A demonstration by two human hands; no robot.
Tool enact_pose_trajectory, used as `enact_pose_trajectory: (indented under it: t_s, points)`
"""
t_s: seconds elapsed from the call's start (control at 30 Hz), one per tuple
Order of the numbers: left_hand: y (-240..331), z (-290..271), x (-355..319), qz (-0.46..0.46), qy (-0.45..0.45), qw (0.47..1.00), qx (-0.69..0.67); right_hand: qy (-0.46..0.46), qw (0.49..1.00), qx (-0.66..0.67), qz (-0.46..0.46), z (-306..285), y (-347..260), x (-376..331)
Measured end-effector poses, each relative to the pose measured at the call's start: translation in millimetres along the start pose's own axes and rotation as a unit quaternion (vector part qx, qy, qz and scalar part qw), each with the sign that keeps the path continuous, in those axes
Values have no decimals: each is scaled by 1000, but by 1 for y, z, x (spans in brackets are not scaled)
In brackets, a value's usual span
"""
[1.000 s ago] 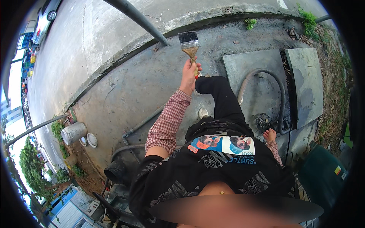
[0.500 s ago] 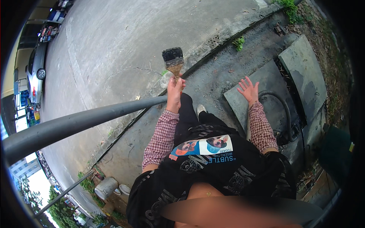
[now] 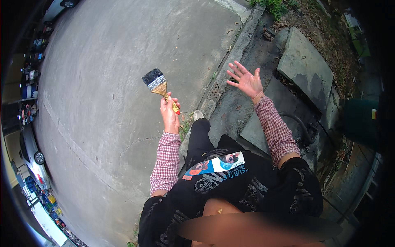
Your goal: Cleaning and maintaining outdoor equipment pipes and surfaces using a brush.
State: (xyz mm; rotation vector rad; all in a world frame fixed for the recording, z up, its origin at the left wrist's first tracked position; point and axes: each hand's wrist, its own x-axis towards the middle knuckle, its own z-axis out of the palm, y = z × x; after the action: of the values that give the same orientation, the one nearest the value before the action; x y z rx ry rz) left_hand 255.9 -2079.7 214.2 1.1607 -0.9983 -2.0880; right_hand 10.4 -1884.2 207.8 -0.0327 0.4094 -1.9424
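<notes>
A wide paintbrush [image 3: 158, 83] with dark bristles, a metal band and a worn wooden handle is in my left hand [image 3: 170, 115]. My fingers close round its handle, and the red-and-yellow handle end shows below them. The bristles point up and to the left, over the concrete pavement. My right hand [image 3: 249, 81] is raised with its fingers spread and palm showing, holding nothing. It hangs over the dark gutter strip, near the grey slabs. Both my forearms are in red-and-white checked sleeves.
A concrete kerb [image 3: 230, 61] divides the wide pavement [image 3: 103, 82] from the lower strip. Tilted slabs [image 3: 306, 68] and a thick dark hose [image 3: 299, 123] lie at right. A green bin [image 3: 360, 123] stands beyond them. Parked cars [image 3: 35, 156] line the far left.
I have stepped toward the kerb, and the grey pole at left has gone out of view. The paintbrush has tilted left; my right hand has moved up and left, staying spread.
</notes>
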Motion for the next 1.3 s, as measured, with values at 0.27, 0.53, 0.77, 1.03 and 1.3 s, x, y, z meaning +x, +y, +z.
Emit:
enact_pose_trajectory:
  t_s: [0.27,0.53,0.77,1.03,1.3]
  points:
    - [57,111,111,-61,-106,992,21,-1,997,24,-79,32,-67,103]
    - [64,244,293,-17,-207,976,59,0,990,29,-137,-24,-162,226]
    - [56,381,518,131,-340,917,160,-50,973,42,-221,-111,-284,438]
    - [65,547,719,160,-353,904,181,28,991,-68,-113,-120,-413,683]
    - [61,760,896,215,-425,843,251,195,876,-216,-384,-96,-629,763]
